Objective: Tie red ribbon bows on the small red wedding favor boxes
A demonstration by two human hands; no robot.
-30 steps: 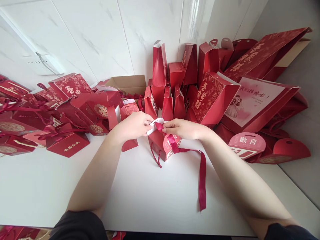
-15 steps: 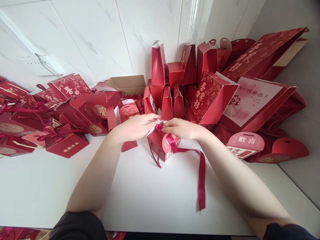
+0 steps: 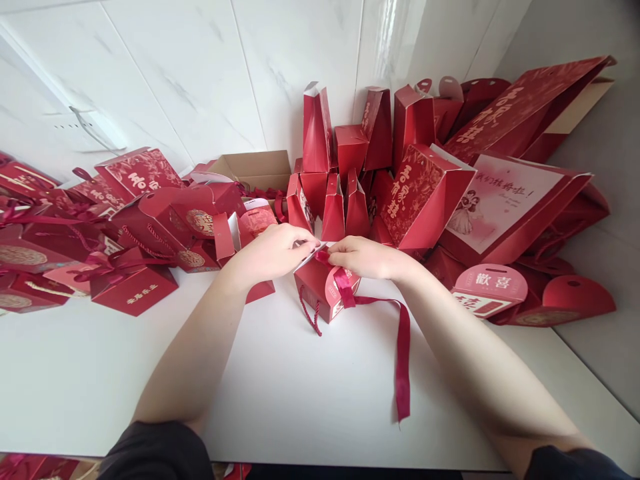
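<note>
A small red gift box [image 3: 315, 287] with a twisted cord handle stands on the white table in front of me. Dark red ribbon [image 3: 403, 360] runs over the top of the box and trails to the right across the table. My right hand [image 3: 357, 257] pinches the ribbon at the top of the box. At the box's upper left edge, my left hand [image 3: 280, 250] has thumb and fingers drawn together by a white flap; whatever lies between those fingertips is hidden.
Red boxes with ribbons [image 3: 135, 283] crowd the left side. Tall red boxes [image 3: 316, 130] and an open brown carton [image 3: 255, 170] stand along the tiled wall. Large red boxes [image 3: 500, 207] lean at the right. The white table [image 3: 300, 400] extends to its front edge.
My left hand's fingers have gone from stretched out to curled together at the top of the box. The right hand and the trailing ribbon have barely moved.
</note>
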